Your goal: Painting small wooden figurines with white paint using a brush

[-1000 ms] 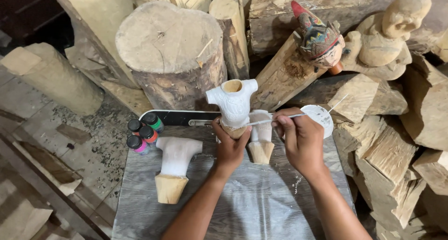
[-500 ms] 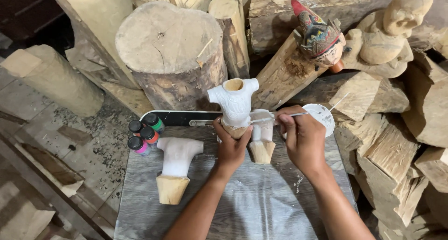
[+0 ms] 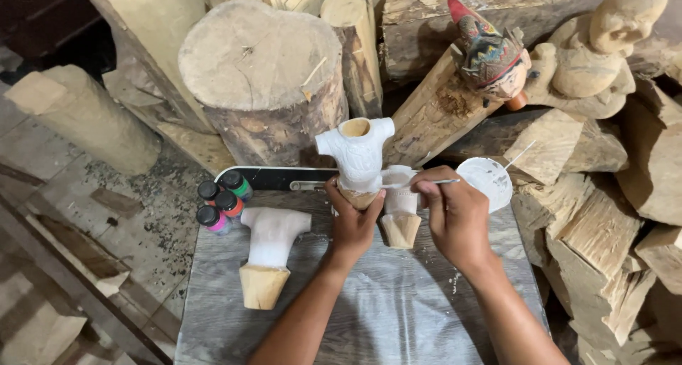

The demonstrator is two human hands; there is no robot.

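Note:
My left hand point(image 3: 353, 219) grips the bare wooden base of a white-painted carved wooden torso point(image 3: 357, 150) and holds it upright above the board. My right hand point(image 3: 453, 214) holds a thin paintbrush point(image 3: 415, 184) whose tip reaches the torso's lower right side. A second white torso point(image 3: 399, 205) stands on the grey board point(image 3: 398, 315) just behind my hands, partly hidden. A third white torso point(image 3: 270, 251) with an unpainted base lies to the left of my left forearm.
Three small paint bottles point(image 3: 222, 202) stand at the board's left rear. A white paint dish point(image 3: 486, 180) sits at the right rear. A large log stump point(image 3: 259, 74), a painted carved head point(image 3: 490, 56), an unpainted carved figure point(image 3: 604, 45) and stacked wood blocks surround the board.

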